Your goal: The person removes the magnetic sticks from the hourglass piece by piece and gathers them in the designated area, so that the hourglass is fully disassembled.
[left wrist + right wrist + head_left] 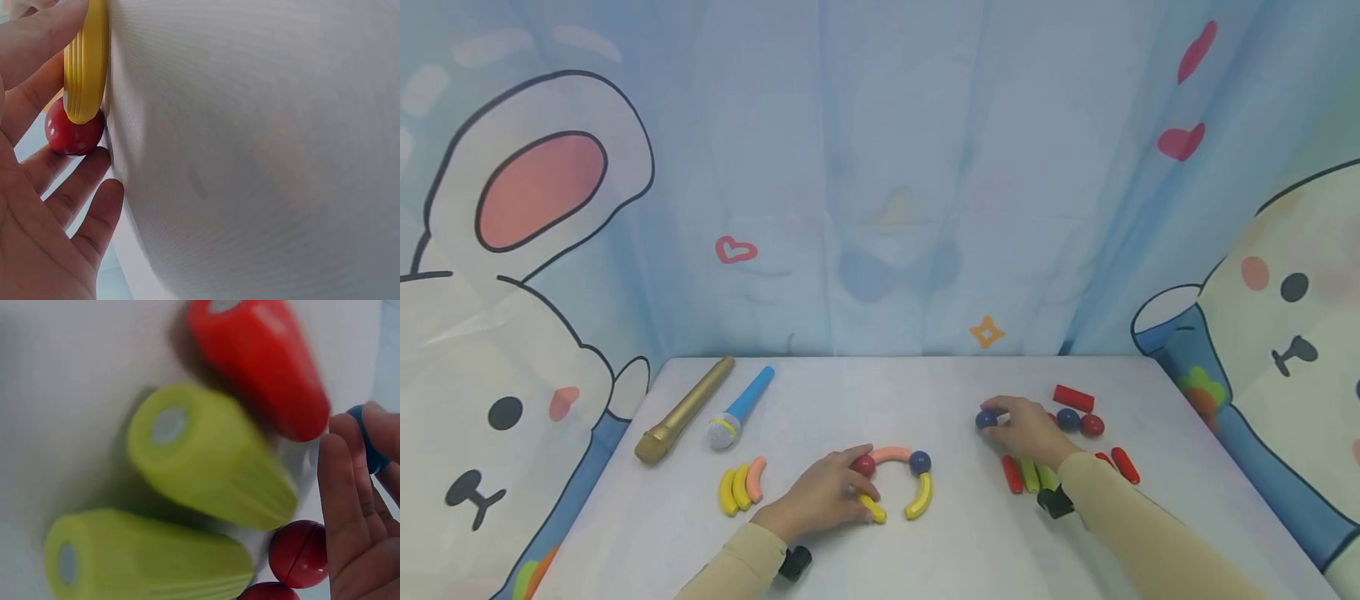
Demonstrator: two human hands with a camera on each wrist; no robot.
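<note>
My left hand point(829, 492) pinches a yellow curved stick point(85, 69) between thumb and finger, its end against a red ball point(74, 128). From that red ball a pink curved stick point(892, 454) leads to a dark blue ball point(920, 462), and a second yellow curved stick point(919, 497) hangs off it, so they form an open arch on the table. Off to the right, my right hand point(1026, 427) holds another blue ball point(986, 419) between thumb and fingertips. Under its wrist lie green sticks point(212, 459) and a red stick point(262, 365) with grey discs at their ends.
Two yellow curved sticks and a pink one point(756, 478) lie left of my left hand. Farther left are a gold microphone point(685, 410) and a blue one point(741, 408). Around my right hand lie a blue ball point(1067, 419), red balls point(1092, 425) and red sticks point(1073, 397).
</note>
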